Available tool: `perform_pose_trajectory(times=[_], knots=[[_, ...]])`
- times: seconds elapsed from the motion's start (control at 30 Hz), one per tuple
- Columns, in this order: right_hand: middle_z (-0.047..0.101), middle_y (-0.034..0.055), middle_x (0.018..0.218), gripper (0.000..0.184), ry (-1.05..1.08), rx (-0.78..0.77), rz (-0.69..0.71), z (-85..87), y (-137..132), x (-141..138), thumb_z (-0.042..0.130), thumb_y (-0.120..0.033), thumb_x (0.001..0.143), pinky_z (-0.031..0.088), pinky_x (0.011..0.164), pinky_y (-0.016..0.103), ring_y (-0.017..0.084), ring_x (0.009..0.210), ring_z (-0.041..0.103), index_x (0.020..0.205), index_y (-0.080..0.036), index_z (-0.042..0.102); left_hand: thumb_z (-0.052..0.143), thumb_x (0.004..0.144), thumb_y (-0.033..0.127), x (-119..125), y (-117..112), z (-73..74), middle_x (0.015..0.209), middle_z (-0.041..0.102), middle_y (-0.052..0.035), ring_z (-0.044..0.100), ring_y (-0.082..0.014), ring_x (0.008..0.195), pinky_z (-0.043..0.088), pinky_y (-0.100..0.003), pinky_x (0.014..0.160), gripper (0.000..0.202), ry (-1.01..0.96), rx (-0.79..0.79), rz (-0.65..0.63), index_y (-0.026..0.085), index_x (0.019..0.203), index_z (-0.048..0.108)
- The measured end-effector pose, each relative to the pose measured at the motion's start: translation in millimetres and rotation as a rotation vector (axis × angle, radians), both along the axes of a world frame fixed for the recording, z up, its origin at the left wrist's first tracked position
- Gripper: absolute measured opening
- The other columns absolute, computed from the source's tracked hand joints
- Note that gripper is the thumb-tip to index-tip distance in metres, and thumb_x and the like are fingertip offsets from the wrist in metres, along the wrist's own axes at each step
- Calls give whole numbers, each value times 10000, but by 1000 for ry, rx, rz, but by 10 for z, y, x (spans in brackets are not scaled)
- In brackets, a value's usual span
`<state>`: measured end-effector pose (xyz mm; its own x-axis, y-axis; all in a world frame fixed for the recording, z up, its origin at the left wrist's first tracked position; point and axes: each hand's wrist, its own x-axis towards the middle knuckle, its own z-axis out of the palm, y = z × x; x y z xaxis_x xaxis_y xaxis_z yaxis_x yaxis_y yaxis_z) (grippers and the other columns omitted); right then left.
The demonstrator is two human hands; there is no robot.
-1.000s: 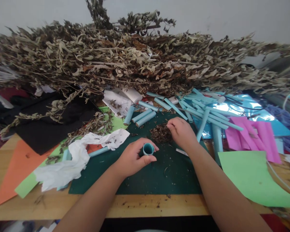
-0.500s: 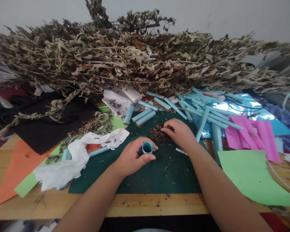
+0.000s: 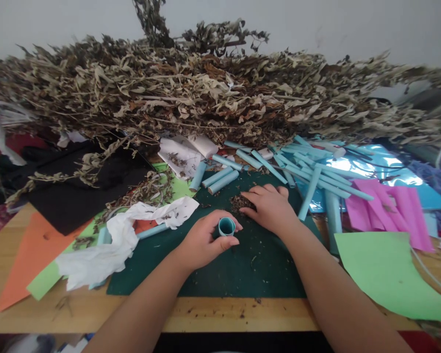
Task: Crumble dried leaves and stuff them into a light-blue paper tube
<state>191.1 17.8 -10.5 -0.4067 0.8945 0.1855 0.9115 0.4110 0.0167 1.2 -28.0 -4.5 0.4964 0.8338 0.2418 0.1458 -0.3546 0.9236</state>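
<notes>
My left hand (image 3: 205,241) is wrapped round a small blue paper tube (image 3: 227,226), held upright with its open end up, over the dark green mat (image 3: 213,274). My right hand (image 3: 270,206) lies palm down on a little heap of crumbled dried leaves (image 3: 239,202) on the mat, its fingers curled over the heap, just right of the tube. What those fingers hold is hidden.
A big pile of dried leafy branches (image 3: 206,93) fills the back of the table. Several blue paper tubes (image 3: 308,171) lie at the right, with pink paper (image 3: 385,211) and a green sheet (image 3: 385,269). Crumpled white tissue (image 3: 113,240), orange paper (image 3: 25,255) and black cloth (image 3: 81,186) lie on the left.
My right hand has dropped from pinching above the leaf heap to lying over it, moving left and toward me. My left hand holds the tube nearly still.
</notes>
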Motion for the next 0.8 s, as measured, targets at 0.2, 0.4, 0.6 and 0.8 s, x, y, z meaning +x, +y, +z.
perform_pose_trajectory(times=[0.2,0.4,0.6,0.8], knots=[[629,29,910,203,96,58,32,28,10,39,472,-234,765,222,795,441,238,905,473,937,-244,580,538,730,336,0,-3,1,863,574,-35,542,-145,807,415,-255,714,238,12,-3,14,165,894,523],[641,37,856,213,336,139,-95,1,37,80,484,-238,758,131,904,507,219,911,526,966,-233,533,534,727,353,9,-9,10,865,577,-45,547,-157,797,424,-264,692,253,12,-16,8,161,891,523],[620,43,911,119,351,110,-97,-35,49,86,476,-258,761,184,874,511,235,920,516,839,-227,561,535,724,356,10,-16,34,873,581,-48,544,-160,797,431,-264,691,252,41,-11,-2,164,887,532],[592,59,894,131,403,55,-125,0,79,102,527,-276,723,344,712,415,251,870,518,817,-227,605,542,725,332,5,-14,24,873,586,-45,544,-158,810,429,-265,709,237,31,8,-3,163,891,526]])
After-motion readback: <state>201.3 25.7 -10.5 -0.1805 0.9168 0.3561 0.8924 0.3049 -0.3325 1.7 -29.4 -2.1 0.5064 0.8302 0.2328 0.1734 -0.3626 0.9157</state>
